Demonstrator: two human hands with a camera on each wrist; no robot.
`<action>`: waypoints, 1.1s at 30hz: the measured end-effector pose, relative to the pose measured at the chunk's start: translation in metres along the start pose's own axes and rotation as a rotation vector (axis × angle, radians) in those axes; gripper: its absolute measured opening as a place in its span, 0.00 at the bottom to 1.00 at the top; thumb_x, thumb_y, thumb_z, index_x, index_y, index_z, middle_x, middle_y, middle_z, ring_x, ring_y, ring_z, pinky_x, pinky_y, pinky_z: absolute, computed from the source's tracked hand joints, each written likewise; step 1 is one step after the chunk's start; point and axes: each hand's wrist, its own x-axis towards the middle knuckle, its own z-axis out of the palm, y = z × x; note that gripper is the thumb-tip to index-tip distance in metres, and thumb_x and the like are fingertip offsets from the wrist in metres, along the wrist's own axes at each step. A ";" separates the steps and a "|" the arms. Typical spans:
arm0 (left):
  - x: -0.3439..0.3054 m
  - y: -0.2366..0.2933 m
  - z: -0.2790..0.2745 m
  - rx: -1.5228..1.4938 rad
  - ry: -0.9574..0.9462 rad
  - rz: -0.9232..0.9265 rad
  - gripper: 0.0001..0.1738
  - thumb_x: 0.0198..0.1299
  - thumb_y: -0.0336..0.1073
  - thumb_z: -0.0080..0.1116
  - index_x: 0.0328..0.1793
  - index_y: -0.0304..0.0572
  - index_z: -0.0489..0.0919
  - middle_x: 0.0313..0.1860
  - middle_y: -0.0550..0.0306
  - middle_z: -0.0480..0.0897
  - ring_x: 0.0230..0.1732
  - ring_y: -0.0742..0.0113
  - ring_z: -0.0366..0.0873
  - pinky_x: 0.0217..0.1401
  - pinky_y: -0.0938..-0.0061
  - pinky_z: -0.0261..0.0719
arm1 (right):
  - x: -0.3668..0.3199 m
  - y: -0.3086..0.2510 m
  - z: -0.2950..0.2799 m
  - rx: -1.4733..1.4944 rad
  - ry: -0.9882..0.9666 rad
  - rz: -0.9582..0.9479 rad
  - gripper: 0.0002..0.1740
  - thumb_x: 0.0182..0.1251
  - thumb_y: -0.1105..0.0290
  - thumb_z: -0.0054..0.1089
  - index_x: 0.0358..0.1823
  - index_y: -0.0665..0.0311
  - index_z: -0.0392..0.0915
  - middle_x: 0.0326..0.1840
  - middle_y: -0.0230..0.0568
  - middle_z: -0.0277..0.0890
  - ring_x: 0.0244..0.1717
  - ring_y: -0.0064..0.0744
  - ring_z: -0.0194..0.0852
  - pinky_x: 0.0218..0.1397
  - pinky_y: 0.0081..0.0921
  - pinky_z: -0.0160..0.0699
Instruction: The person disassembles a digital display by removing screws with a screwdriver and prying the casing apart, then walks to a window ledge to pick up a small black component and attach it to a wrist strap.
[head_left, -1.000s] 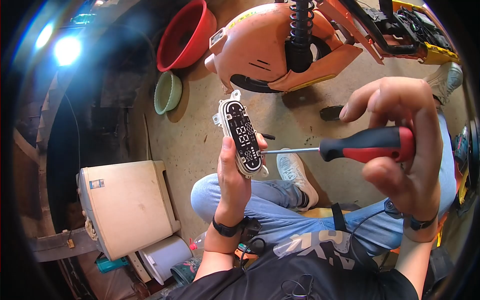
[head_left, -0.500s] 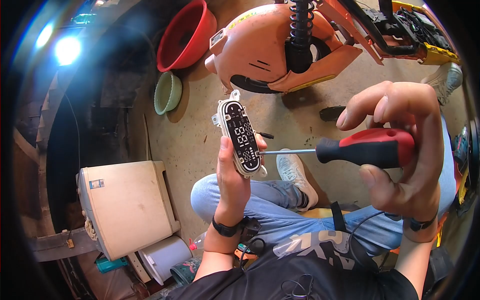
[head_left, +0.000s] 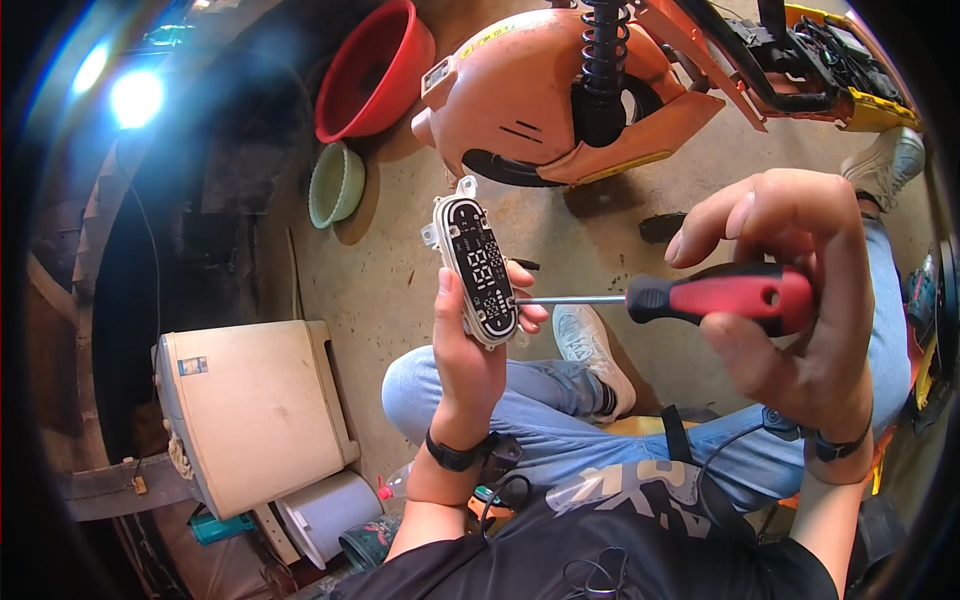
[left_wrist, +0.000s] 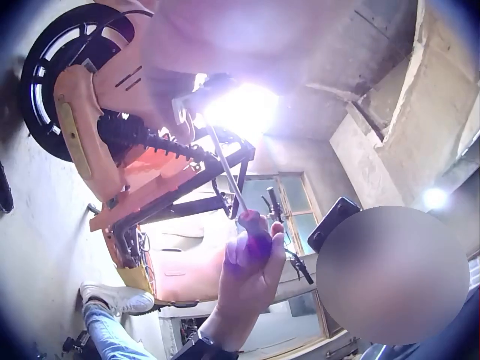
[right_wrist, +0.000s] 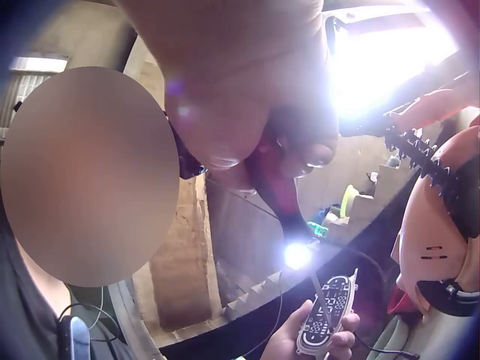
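My left hand holds up an oval digital display panel, white-rimmed with a black face, white digits and mounting tabs. Its thumb lies along the near side and fingertips show at the far side. In my right hand is a screwdriver with a red and black handle, the fingers and thumb curled about it. The metal shaft points left, and its tip meets a screw spot at the panel's lower right edge. From the right wrist view, the panel appears below the shaft, gripped in the left hand.
An orange scooter body with a black spring shock stands ahead. At the back left are a red basin and a pale green basin. A cream box sits left, beside a white bucket.
The screwdriver handle has turned in my right hand, showing different red and black sides. Panel, tip and right hand have shifted slightly left, and more left fingertips show behind the panel.
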 end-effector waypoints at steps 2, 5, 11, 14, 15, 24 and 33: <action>0.001 0.000 0.000 -0.002 -0.002 0.000 0.31 0.79 0.57 0.31 0.61 0.37 0.74 0.45 0.44 0.83 0.31 0.62 0.84 0.32 0.74 0.83 | 0.000 0.001 0.000 -0.018 -0.022 -0.039 0.28 0.64 0.64 0.67 0.57 0.64 0.61 0.44 0.50 0.75 0.43 0.33 0.77 0.46 0.26 0.77; 0.001 -0.003 -0.003 -0.049 -0.020 -0.007 0.29 0.80 0.55 0.32 0.62 0.37 0.74 0.46 0.42 0.83 0.30 0.61 0.84 0.30 0.75 0.82 | 0.002 0.000 -0.003 -0.022 -0.038 -0.067 0.30 0.64 0.57 0.70 0.56 0.64 0.62 0.43 0.50 0.74 0.44 0.34 0.76 0.46 0.26 0.76; 0.001 -0.004 -0.005 -0.070 -0.029 -0.007 0.26 0.78 0.55 0.39 0.59 0.40 0.74 0.41 0.49 0.82 0.27 0.67 0.81 0.25 0.78 0.78 | 0.000 -0.006 0.002 -0.020 0.040 0.111 0.36 0.66 0.43 0.67 0.58 0.64 0.64 0.44 0.47 0.77 0.41 0.27 0.78 0.39 0.19 0.73; 0.003 -0.005 -0.005 -0.067 -0.010 -0.003 0.25 0.78 0.55 0.39 0.58 0.40 0.73 0.40 0.50 0.82 0.27 0.68 0.80 0.24 0.78 0.76 | -0.001 -0.004 0.008 -0.023 0.088 0.127 0.33 0.67 0.47 0.67 0.58 0.64 0.64 0.43 0.47 0.77 0.39 0.26 0.76 0.39 0.18 0.73; 0.003 -0.003 -0.003 -0.057 -0.002 -0.003 0.24 0.78 0.55 0.39 0.58 0.41 0.72 0.39 0.51 0.81 0.27 0.69 0.79 0.24 0.79 0.75 | -0.001 -0.011 0.005 -0.173 0.055 0.163 0.32 0.66 0.51 0.68 0.57 0.64 0.64 0.45 0.48 0.76 0.36 0.24 0.73 0.41 0.18 0.73; 0.004 -0.004 -0.011 -0.127 -0.099 -0.007 0.25 0.78 0.54 0.40 0.52 0.37 0.73 0.42 0.53 0.80 0.31 0.68 0.82 0.30 0.76 0.79 | 0.000 -0.011 0.008 -0.087 0.100 0.155 0.41 0.64 0.36 0.65 0.59 0.64 0.65 0.46 0.47 0.74 0.40 0.26 0.73 0.42 0.21 0.76; 0.003 -0.001 -0.011 -0.112 -0.049 -0.011 0.25 0.78 0.54 0.40 0.52 0.37 0.73 0.42 0.53 0.81 0.31 0.68 0.82 0.30 0.76 0.79 | -0.001 -0.008 0.002 -0.230 0.004 0.030 0.31 0.59 0.61 0.65 0.61 0.62 0.62 0.48 0.48 0.74 0.37 0.25 0.68 0.44 0.21 0.70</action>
